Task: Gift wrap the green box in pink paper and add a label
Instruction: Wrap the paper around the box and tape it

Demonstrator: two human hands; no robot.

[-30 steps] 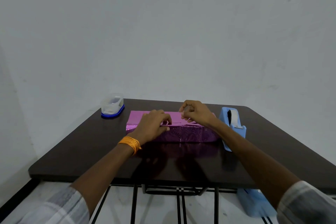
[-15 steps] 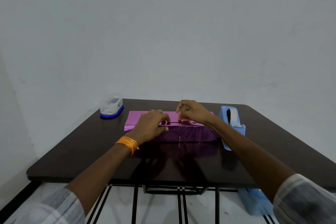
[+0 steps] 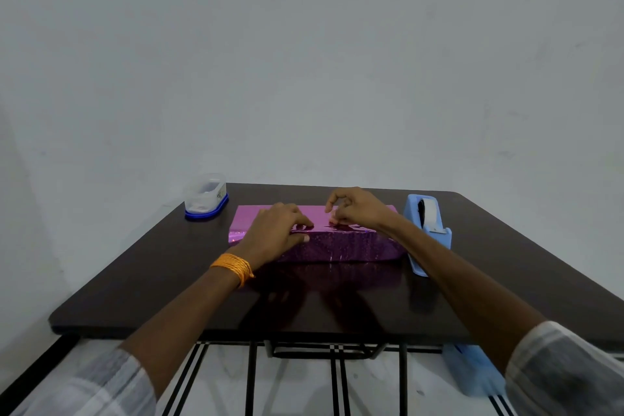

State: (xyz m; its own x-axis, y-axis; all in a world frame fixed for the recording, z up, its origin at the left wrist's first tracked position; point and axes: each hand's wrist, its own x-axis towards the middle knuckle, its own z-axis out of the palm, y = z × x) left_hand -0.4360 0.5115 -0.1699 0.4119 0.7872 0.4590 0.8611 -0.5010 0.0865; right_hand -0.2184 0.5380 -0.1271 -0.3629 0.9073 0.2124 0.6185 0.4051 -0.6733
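Observation:
The box [image 3: 341, 246], fully covered in shiny pink paper, lies flat in the middle of the dark table [image 3: 162, 280]. No green shows. My left hand [image 3: 275, 233] lies palm down on its top and near edge, fingers spread, pressing the paper down. My right hand [image 3: 358, 209] hovers over the top seam just to the right, fingertips pinched and touching the paper; whether a small piece of tape is under them is too small to tell. No label is visible.
A light blue tape dispenser [image 3: 427, 230] stands just right of the box, close to my right forearm. A clear lidded container with a blue base [image 3: 205, 196] sits at the back left. A blue object [image 3: 472, 371] lies under the table at right.
My right hand has loosened its fist and its fingers now arch over the seam. My left hand has stayed pressed on the box.

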